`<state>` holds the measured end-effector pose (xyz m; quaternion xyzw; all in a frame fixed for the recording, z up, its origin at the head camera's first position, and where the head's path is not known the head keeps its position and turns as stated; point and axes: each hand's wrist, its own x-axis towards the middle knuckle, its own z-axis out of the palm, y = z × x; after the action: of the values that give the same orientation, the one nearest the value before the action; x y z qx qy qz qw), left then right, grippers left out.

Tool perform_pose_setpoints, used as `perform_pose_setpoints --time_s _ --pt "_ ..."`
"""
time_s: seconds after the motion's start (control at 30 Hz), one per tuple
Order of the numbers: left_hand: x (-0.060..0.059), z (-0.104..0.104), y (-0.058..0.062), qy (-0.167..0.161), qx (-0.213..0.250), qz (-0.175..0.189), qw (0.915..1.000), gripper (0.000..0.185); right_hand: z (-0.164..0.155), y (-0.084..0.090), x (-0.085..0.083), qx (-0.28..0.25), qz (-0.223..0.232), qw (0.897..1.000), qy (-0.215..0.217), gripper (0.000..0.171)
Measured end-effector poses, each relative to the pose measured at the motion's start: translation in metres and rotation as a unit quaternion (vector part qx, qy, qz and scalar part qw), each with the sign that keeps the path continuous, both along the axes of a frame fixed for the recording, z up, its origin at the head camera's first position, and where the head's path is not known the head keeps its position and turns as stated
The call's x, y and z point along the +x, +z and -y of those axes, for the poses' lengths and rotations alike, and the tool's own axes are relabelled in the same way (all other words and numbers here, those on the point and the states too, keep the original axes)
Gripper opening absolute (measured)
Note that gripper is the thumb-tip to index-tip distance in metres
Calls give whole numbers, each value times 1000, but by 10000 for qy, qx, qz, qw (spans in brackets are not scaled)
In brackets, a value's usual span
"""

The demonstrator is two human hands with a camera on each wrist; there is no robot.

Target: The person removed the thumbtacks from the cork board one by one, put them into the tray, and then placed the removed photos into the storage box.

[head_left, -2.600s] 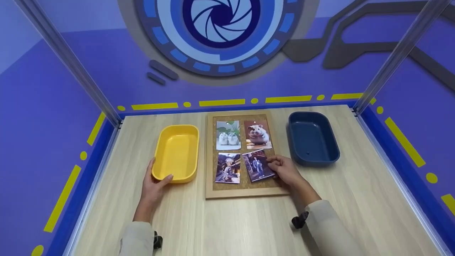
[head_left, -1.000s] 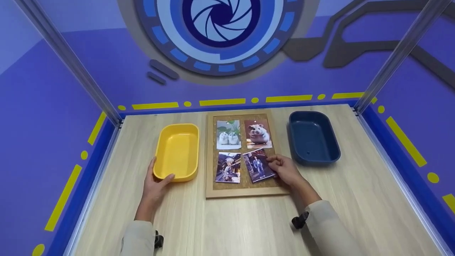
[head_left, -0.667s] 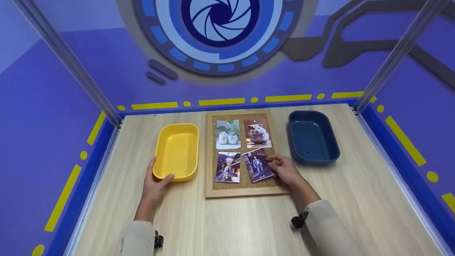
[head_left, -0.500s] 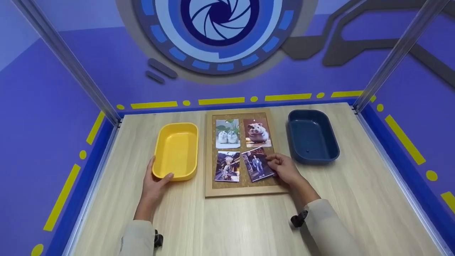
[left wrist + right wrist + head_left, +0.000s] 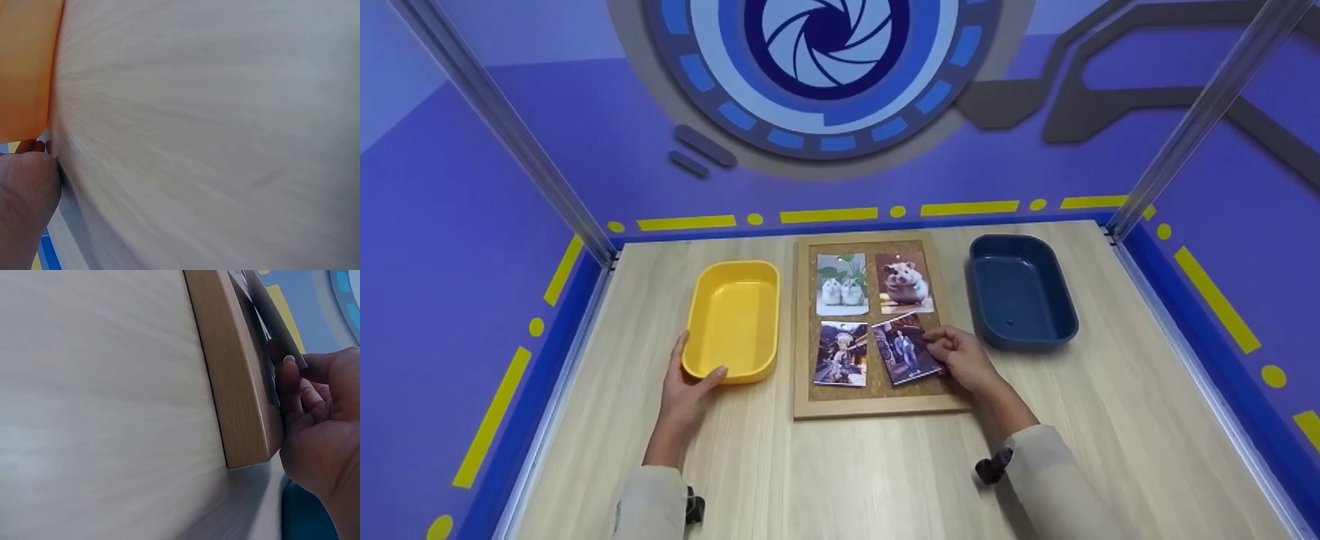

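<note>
Right of frame centre, a tilted photo (image 5: 904, 351) is pinched by the right hand (image 5: 964, 361) over the corkboard (image 5: 877, 408); left of centre, a yellow tray (image 5: 733, 322) is gripped by the left hand (image 5: 683, 394).

The right hand (image 5: 964, 364) pinches a rectangular photo card (image 5: 904, 352) in dark purple and brown, its figure in blue. Left of that pinch, a second rectangular photo card (image 5: 841, 355) sets a pale figure against dark violet. Beyond, a hamster photo card (image 5: 905, 283) shows brown-and-white fur on reddish brown; a two-hamster photo card (image 5: 842, 286), white fur and green leaves on grey. Under the pinch, the cork board (image 5: 877, 391) is speckled brown, its wooden frame (image 5: 877, 408) tan. The left hand (image 5: 686, 391) grips a yellow rounded tray (image 5: 733, 322); right of the pinch lies a navy rounded tray (image 5: 1020, 292). Beyond both grips, a purple wall (image 5: 607, 150) carries yellow dashes (image 5: 829, 216).
</note>
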<state>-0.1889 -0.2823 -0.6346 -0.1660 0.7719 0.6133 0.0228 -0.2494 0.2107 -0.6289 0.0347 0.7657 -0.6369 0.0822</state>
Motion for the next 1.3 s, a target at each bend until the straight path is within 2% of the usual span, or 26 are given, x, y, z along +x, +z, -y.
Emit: perform_pose_setpoints --time_s 0.2,0.33,0.5,0.77,1.03,1.17,1.3 --pt "2 1 0 -12 -11 -85 10000 113 0 3 1 -641 50 9967 -490 26" --pt "5 2 1 -96 -79 -151 9998 112 6 10 1 -732 174 9958 -524 26" --pt "5 1 1 -174 -83 -228 9996 111 25 23 -3 -710 163 9967 -361 27" --pt "1 2 2 -299 -297 -126 9990 112 70 39 -10 -1027 -108 9945 -176 25" --pt "1 5 1 -219 -330 -306 9987 110 133 51 -15 -1319 -526 9890 414 28" --pt "1 3 0 -146 -308 -254 9991 109 166 55 -13 -1280 -472 9891 562 27" --pt "-1 2 -1 -98 -261 -193 9994 108 194 57 -12 -1188 -355 9912 472 25"
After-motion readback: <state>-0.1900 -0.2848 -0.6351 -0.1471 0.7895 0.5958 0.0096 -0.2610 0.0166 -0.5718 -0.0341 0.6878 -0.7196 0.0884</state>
